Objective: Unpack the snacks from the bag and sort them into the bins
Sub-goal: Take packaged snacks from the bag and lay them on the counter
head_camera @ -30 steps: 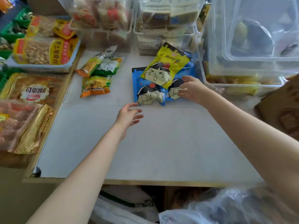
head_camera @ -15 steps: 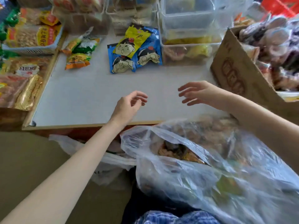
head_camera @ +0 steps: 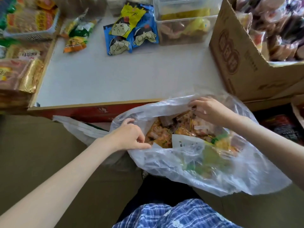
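**Both hands at the bag mouth**

Nearest me, my left hand (head_camera: 130, 135) pinches the clear plastic bag (head_camera: 189, 165) at its near rim; my right hand (head_camera: 212, 111) curls over the far rim; mixed snack packets (head_camera: 177, 130) fill it; beyond, blue and yellow cartoon packets (head_camera: 131, 30) lie on the white table (head_camera: 115, 76) beside a clear bin (head_camera: 184, 22).

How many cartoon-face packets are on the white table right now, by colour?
Blue cartoon-face packets: 2
Yellow cartoon-face packet: 1, lying on top of the blue ones
Total: 3
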